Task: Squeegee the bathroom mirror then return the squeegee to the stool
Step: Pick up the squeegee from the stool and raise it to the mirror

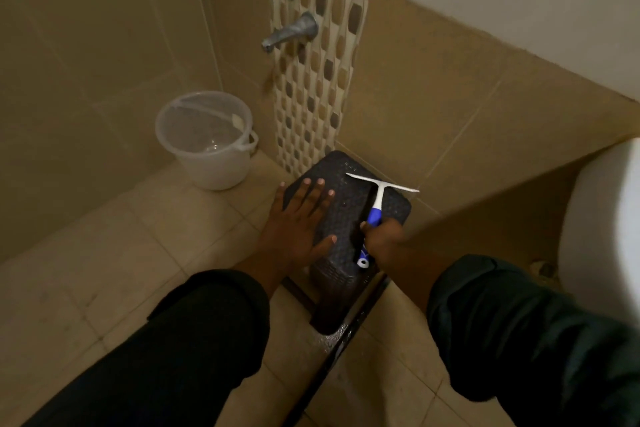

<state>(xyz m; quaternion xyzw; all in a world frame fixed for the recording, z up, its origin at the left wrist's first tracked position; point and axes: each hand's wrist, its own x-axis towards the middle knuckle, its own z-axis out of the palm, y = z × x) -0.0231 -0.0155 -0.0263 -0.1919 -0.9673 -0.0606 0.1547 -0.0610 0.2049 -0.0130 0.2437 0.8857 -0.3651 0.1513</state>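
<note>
A dark woven-pattern stool (349, 218) stands on the tiled floor against the wall. On its top lies a squeegee (377, 198) with a white blade and a blue-and-white handle, blade pointing away from me. My right hand (382, 241) is closed around the handle near the stool's front edge. My left hand (299, 218) rests flat with fingers spread on the left part of the stool top. The mirror is not in view.
A translucent white bucket (207, 139) stands on the floor left of the stool. A metal tap (291, 33) sticks out of the mosaic tile strip above. A white toilet (602, 218) is at the right edge. Open tiled floor lies at the left.
</note>
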